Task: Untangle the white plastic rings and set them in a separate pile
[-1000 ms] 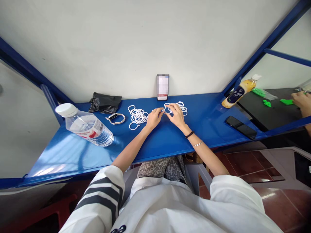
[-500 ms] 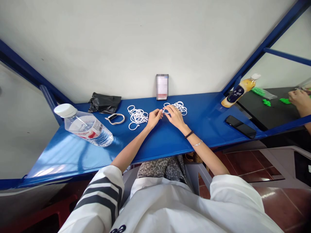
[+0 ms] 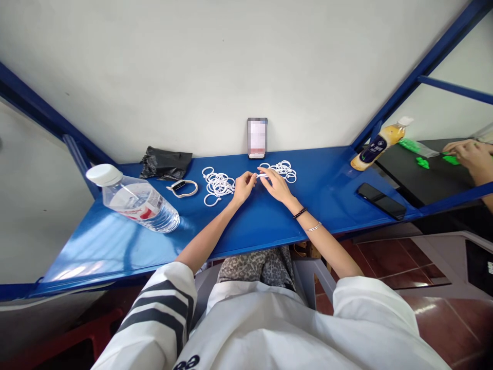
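Between my two hands is a white plastic ring point(image 3: 262, 176), seen nearly edge-on and partly covered by fingers. My left hand point(image 3: 244, 188) pinches its left end between thumb and fingertips. On the other end, the thumb and fingers of my right hand point(image 3: 278, 186) close around it. A heap of white rings point(image 3: 219, 184), each with a small knob, lies just left of my left hand. Behind my right hand rests another pile of white rings point(image 3: 287, 169), partly hidden by the fingers.
A phone point(image 3: 257, 139) leans on the wall. Leftward on the blue table point(image 3: 246, 231) are a large water bottle point(image 3: 140, 203), a watch point(image 3: 183, 188) and a black bag point(image 3: 165, 163). Rightward are a juice bottle point(image 3: 379, 145), a dark phone point(image 3: 381, 201) and another person's hands point(image 3: 472, 154).
The ring between my hands has turned to a flatter, edge-on angle, and my fingers have shifted slightly. The other person's hands have moved left over the green pieces.
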`<state>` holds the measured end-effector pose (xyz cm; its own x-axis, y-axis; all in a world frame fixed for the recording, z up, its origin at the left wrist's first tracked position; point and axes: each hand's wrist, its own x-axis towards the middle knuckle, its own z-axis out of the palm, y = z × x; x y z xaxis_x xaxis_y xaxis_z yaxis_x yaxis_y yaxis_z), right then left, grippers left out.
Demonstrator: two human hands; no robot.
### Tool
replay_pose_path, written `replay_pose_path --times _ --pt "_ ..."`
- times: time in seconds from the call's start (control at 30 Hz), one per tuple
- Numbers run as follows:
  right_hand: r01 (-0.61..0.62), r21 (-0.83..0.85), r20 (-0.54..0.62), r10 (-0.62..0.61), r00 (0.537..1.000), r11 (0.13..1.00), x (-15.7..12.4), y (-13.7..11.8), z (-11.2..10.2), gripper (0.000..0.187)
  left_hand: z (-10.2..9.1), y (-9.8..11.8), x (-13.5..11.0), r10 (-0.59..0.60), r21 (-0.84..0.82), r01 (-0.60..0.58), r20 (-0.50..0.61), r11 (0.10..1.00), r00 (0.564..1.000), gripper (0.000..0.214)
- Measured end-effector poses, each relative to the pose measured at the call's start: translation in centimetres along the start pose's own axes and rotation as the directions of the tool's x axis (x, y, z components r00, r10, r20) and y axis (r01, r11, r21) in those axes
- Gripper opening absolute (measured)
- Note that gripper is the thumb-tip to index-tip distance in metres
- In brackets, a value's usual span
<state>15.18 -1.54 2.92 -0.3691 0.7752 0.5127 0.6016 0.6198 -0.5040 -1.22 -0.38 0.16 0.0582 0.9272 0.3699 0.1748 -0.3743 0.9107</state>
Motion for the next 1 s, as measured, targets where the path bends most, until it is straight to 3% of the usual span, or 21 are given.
replay_pose_path --times 0.2,0.4,0.63,1.0 --pt "-0.17 0.178 0.002 0.172 0.985 0.969 0.1 0.4 0.0 0.044 -0.1 0.1 0.0 0.102 0.144 -0.099 -0.011 0.985 0.995 0.036" --pt "-0.151 0.262 0.029 0.149 0.988 0.953 0.4 1.1 0.4 0.04 -0.3 0.1 0.0 0.157 0.159 -0.15 -0.034 0.976 0.987 0.03" --pt "-0.1 0.154 0.072 0.09 0.993 0.983 0.0 1.6 0.8 0.047 -0.4 0.2 0.1 0.188 0.146 -0.186 -0.001 0.972 0.982 0.028" --pt "-0.031 -0.022 -0.01 0.031 0.999 0.999 0.1 1.2 0.5 0.039 -0.3 -0.3 -0.1 0.263 0.299 -0.277 0.086 0.913 0.961 0.02"
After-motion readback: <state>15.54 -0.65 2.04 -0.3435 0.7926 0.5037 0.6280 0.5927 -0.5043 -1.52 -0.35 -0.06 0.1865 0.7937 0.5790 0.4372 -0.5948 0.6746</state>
